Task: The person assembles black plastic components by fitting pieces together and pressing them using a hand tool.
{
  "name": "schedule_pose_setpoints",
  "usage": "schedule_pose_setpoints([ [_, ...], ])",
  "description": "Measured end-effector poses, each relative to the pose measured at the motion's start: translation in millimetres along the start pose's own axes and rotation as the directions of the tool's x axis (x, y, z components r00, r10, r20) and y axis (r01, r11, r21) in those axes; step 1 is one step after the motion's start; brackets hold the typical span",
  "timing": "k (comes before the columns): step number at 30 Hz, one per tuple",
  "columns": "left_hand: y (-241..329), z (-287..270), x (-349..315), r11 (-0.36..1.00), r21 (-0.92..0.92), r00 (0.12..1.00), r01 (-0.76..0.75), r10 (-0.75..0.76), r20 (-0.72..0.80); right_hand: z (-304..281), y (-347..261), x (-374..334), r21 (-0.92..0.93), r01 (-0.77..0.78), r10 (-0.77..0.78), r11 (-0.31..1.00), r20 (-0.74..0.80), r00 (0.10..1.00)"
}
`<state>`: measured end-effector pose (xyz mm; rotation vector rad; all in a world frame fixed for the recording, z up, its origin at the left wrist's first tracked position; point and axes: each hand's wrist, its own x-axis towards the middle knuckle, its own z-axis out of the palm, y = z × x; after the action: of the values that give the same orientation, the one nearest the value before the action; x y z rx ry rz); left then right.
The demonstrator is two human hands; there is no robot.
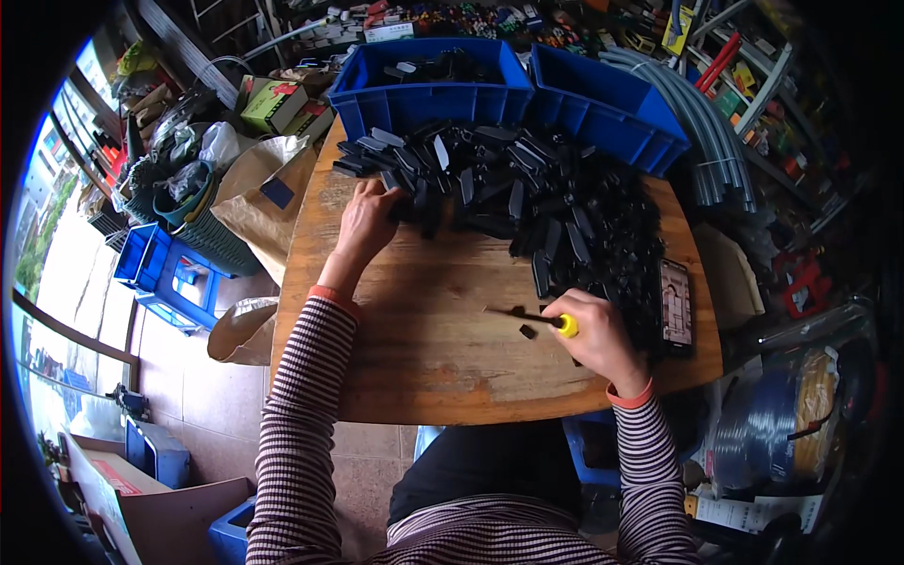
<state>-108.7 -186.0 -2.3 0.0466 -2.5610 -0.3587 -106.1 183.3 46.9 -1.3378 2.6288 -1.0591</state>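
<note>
Left hand (pixel 367 218) is at the near-left edge of a big heap of black parts (pixel 523 184), fingers bent inward, and the fingertips get lost against the dark pieces. Can't tell if it's actually pinching one or just touching. Right hand (pixel 595 331) is easier: fingers wrapped closed around a yellow-handled tool (pixel 567 326), its thin dark shaft pointing left over the wooden surface (pixel 433 358). Most of the handle is buried in the fist, and the tip kinda melts into the wood, so no idea what shape it is. A little black piece (pixel 527 331) sits just below the shaft.

The heap covers the far and right side of the surface, basically a black tangle where single parts only show by a shiny flat face here and there. Two blue bins stand behind it; the left bin (pixel 438 102) has more dark stuff inside, mostly behind its wall.

Writing-wise: the phone (pixel 676 306) on the right has a lit picture, details too small. The green-and-yellow carton (pixel 273 104) and the white sheet (pixel 753 513) at lower right have print, way too blurry for me. Outer edges fade to black.
</note>
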Motion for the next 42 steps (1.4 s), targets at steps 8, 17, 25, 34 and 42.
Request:
schedule_pose_setpoints([
  [8,-6.1,-6.6,-2.6,0.979,0.165,0.993,-0.118,0.115,0.026,20.2,-4.3,0.3,-0.103,0.235,-0.217,0.966,0.165,0.962],
  [17,23.6,-40.0,-20.4,0.973,-0.168,0.918,-0.160,0.209,0.337,24.3,-11.1,9.5,-0.079,0.031,-0.015,0.996,0.197,0.980],
  [25,57.8,-64.9,-33.3,0.972,-0.184,0.951,-0.145,0.188,0.246,17.5,-14.3,-2.2,-0.081,0.036,-0.034,0.996,0.034,0.999],
  [34,121.9,-19.1,-56.8,0.887,0.060,0.874,-0.458,0.436,0.216,-18.6,-9.1,-2.7,0.074,-0.107,0.117,0.992,-0.152,0.981],
  [42,162.7,-29.0,-77.9,0.721,-0.153,0.678,-0.676,0.689,0.255,-3.1,-8.5,8.0,0.055,0.049,-0.039,0.997,-0.179,0.983],
])
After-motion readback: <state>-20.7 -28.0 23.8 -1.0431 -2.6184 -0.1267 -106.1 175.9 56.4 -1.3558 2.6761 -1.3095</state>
